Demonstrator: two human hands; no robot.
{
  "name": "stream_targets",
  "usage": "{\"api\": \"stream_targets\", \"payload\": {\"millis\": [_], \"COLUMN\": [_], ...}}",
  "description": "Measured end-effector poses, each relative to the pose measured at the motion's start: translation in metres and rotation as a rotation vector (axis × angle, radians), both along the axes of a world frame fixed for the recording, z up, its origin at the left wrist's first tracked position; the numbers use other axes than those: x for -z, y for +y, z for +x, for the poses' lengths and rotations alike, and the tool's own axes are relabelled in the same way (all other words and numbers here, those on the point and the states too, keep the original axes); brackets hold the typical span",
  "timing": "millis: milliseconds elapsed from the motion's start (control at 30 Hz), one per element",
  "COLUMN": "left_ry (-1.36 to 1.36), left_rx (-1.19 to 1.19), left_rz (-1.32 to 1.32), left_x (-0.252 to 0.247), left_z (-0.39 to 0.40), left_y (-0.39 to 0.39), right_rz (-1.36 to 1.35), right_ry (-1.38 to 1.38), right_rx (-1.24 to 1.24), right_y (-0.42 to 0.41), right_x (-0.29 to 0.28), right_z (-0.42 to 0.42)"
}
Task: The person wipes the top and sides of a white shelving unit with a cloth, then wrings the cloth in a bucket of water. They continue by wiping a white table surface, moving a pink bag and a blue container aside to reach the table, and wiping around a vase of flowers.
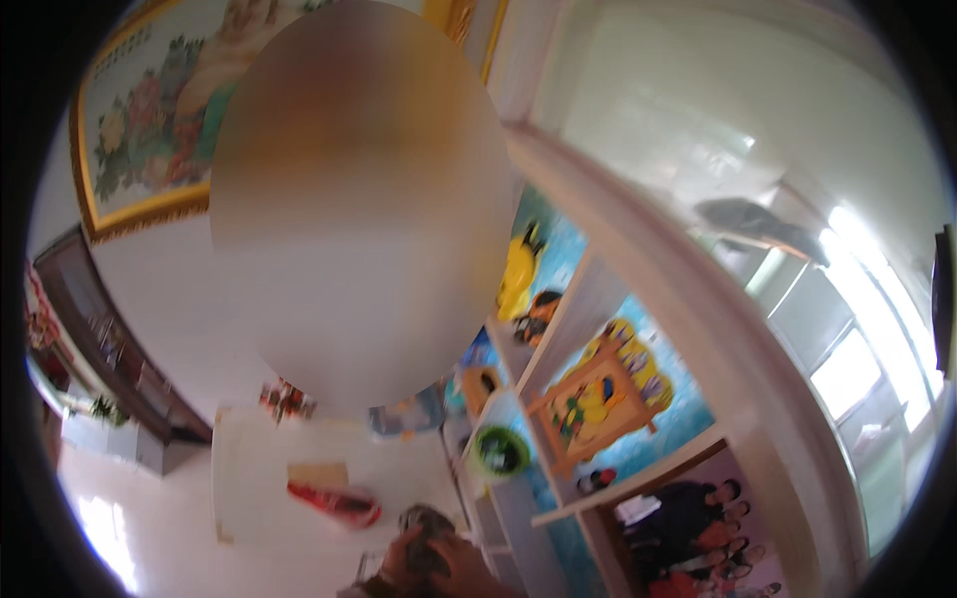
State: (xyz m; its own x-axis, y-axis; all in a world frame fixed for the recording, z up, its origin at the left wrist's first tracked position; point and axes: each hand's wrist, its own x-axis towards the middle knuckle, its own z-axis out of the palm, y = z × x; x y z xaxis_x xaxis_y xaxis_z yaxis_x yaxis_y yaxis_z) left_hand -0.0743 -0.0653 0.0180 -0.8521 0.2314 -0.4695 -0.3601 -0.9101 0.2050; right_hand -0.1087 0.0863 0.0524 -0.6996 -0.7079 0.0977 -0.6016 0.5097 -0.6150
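Low in the view, my left hand (pixel 398 555) and my right hand (pixel 462 559) are both closed around a dark grey-brown object (pixel 426 549). Blur and my fingers leave its kind unclear. It is held up near the front of a white table (pixel 254 478). On the tabletop beyond my left hand lies a red packet (pixel 340 506), streaked by blur. A flat tan piece (pixel 318 473), perhaps cardboard, lies against the packet's far side.
Right of the table stands a shelf unit (pixel 635 471) with a green round basket (pixel 501 451), a wooden-framed picture (pixel 591 407) and toy figures. A clear plastic box (pixel 407 415) is at the table's far end. A gold-framed painting (pixel 149 142) hangs above; a blurred oval covers much of the wall.
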Motion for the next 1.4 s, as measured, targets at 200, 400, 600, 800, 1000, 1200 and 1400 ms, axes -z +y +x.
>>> {"api": "stream_targets", "payload": {"millis": [200, 400, 600, 800, 1000, 1200, 1400], "left_ry": [0.012, -0.218, -0.340, -0.320, -0.286, -0.342, -0.494], "left_rx": [-0.086, -0.349, -0.477, -0.288, -0.064, 0.015, -0.013], "left_rz": [0.009, -0.210, -0.907, -0.998, -1.093, -1.036, -0.749], "left_x": [0.040, 0.131, 0.159, 0.206, 0.231, 0.254, 0.195], "left_z": [0.034, 0.110, 0.177, 0.192, 0.197, 0.209, 0.161], "left_y": [-0.027, -0.063, -0.092, -0.110, -0.113, -0.135, -0.110], "right_rz": [-0.139, -0.090, -0.005, 0.097, 0.203, 0.014, -0.110], "right_ry": [-0.171, -0.298, -0.323, -0.458, -0.252, -0.134, -0.205], "right_rx": [-0.078, -0.021, 0.056, -0.162, 0.082, 0.410, 0.505], "right_y": [-0.016, -0.020, 0.028, 0.006, -0.036, -0.049, -0.047], "right_x": [-0.001, 0.021, 0.085, 0.181, 0.232, 0.242, 0.243], "right_z": [0.018, 0.019, -0.009, -0.015, 0.054, 0.077, 0.080]}}
